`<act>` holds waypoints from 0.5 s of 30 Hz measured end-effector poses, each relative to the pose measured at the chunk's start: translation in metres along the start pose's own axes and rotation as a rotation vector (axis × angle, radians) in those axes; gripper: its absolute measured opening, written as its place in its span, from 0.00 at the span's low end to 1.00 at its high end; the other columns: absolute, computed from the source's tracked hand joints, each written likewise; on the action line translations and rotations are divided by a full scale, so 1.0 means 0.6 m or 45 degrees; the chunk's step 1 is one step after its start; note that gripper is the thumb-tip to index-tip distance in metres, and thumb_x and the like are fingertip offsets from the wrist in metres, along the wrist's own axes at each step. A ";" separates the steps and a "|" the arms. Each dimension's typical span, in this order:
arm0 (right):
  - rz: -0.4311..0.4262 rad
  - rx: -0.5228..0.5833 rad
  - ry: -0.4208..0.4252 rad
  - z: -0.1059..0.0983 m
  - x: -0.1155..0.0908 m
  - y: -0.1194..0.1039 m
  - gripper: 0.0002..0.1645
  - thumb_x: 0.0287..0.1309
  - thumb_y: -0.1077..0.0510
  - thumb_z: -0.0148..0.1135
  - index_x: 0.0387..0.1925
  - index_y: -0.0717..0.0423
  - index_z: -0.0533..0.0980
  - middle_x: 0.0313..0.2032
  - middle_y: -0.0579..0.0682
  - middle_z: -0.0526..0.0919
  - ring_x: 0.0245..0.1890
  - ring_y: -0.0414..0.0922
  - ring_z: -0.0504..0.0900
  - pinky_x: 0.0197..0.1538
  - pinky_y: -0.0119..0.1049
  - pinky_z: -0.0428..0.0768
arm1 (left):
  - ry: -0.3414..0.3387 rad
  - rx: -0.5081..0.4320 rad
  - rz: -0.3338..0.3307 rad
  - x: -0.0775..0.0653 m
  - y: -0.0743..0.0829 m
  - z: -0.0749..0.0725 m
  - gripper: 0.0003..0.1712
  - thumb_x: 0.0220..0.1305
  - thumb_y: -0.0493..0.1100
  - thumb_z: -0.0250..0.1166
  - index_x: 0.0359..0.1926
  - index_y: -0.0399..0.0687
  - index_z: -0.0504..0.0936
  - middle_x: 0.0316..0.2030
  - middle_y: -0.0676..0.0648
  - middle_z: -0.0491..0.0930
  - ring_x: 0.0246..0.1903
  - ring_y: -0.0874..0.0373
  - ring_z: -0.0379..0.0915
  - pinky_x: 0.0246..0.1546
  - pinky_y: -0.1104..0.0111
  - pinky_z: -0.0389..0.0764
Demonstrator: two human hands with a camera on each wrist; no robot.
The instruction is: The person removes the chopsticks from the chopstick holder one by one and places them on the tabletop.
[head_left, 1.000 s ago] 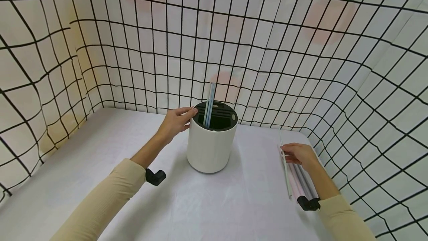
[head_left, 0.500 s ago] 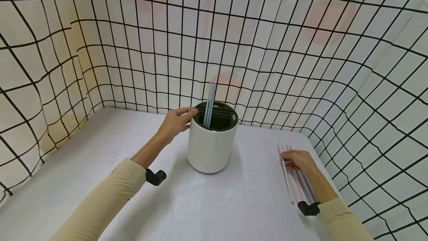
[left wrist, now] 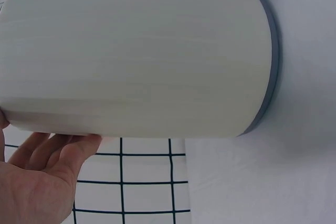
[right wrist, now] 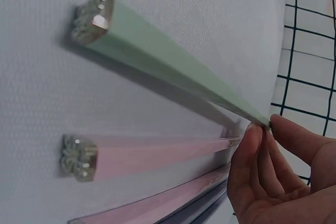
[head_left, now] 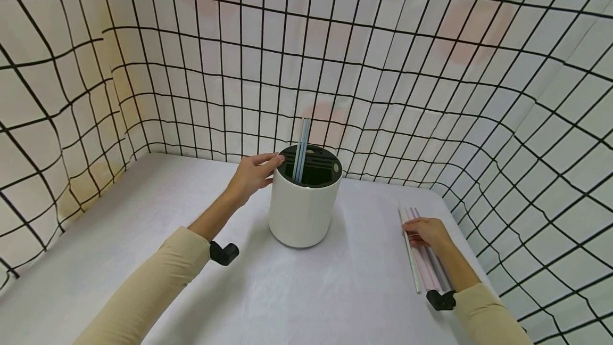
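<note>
My left hand (head_left: 250, 176) holds the upper left side of a white cylindrical utensil holder (head_left: 303, 214), thumb at its rim. Part of that hand is hidden behind the holder in the left wrist view. Blue and pale chopsticks (head_left: 301, 150) stand upright in the holder's dark slotted top. On the right, my right hand (head_left: 428, 232) pinches a light green chopstick (right wrist: 168, 59) by its far part between thumb and fingers. The chopstick's decorated metal end points back toward the body. Pink chopsticks (right wrist: 142, 158) and grey-purple chopsticks (head_left: 441, 271) lie beside it, partly under the hand.
A white cloth (head_left: 306, 302) covers the table. Black wire grid (head_left: 230, 84) over pale sheeting rises at the back and both sides; the right side runs near the right arm. A black wrist mount (head_left: 224, 254) is on the left forearm, another black mount (head_left: 441, 300) on the right.
My right hand has drawn slightly back toward the body, and the green chopstick has shifted the same way. The left hand and the holder have stayed put.
</note>
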State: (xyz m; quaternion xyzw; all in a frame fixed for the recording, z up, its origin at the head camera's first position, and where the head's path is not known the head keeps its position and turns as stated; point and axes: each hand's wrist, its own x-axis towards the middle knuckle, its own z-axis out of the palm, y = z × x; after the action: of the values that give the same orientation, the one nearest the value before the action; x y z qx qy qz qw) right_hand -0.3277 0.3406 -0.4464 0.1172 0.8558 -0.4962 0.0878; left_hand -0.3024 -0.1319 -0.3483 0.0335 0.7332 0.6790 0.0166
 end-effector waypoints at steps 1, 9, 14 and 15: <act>0.003 0.000 0.008 0.001 0.000 0.001 0.24 0.65 0.59 0.67 0.54 0.74 0.76 0.27 0.46 0.86 0.24 0.39 0.83 0.29 0.32 0.87 | 0.000 0.002 0.000 0.000 0.000 0.000 0.32 0.71 0.57 0.64 0.69 0.47 0.75 0.68 0.45 0.75 0.68 0.49 0.72 0.63 0.58 0.81; -0.006 -0.019 0.017 0.001 0.005 0.006 0.23 0.65 0.59 0.67 0.54 0.74 0.76 0.26 0.46 0.85 0.23 0.39 0.83 0.28 0.32 0.87 | 0.003 -0.008 -0.002 0.001 0.000 0.001 0.32 0.71 0.57 0.65 0.69 0.47 0.75 0.67 0.45 0.75 0.68 0.49 0.72 0.63 0.58 0.81; 0.000 -0.032 0.017 0.004 0.008 0.009 0.23 0.65 0.59 0.67 0.54 0.74 0.77 0.25 0.44 0.85 0.23 0.38 0.82 0.28 0.30 0.87 | 0.005 -0.004 -0.001 -0.001 0.001 0.001 0.31 0.71 0.56 0.64 0.69 0.47 0.75 0.68 0.45 0.75 0.68 0.49 0.72 0.63 0.58 0.81; -0.001 -0.029 0.016 0.004 0.008 0.009 0.24 0.65 0.59 0.67 0.54 0.75 0.77 0.25 0.44 0.85 0.23 0.38 0.82 0.28 0.30 0.87 | 0.005 -0.004 -0.001 0.000 0.001 0.001 0.31 0.71 0.56 0.64 0.69 0.47 0.76 0.68 0.46 0.75 0.68 0.50 0.72 0.63 0.59 0.81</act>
State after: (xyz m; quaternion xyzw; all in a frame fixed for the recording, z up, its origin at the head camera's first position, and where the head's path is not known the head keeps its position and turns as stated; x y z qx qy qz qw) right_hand -0.3308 0.3420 -0.4534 0.1189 0.8620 -0.4857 0.0834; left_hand -0.3022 -0.1314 -0.3479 0.0320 0.7323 0.6801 0.0156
